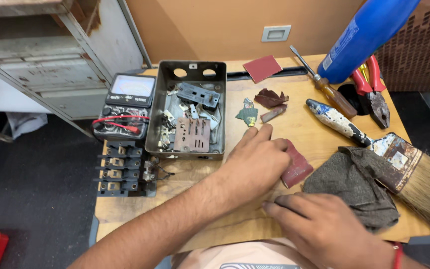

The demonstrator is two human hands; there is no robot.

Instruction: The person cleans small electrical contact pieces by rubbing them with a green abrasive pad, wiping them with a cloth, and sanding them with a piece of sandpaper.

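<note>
The left hand (260,162) presses flat on the red sandpaper (297,168) mid-tabletop (235,219), apparently not gripping it; the right hand (324,226) rests open beside the cloth (359,187). A hard sideways push might crumple the sandpaper or knock the brush (374,144) toward the right edge.

A black multimeter (127,107) with a pale, curved dial window (131,85) sits well to the left of the left grip (257,162), beyond the grey metal box. A blue spray can (367,35) leans in from the far right, well beyond the right grip (324,226), with a white rectangular label (327,62) near its lower end.
</note>
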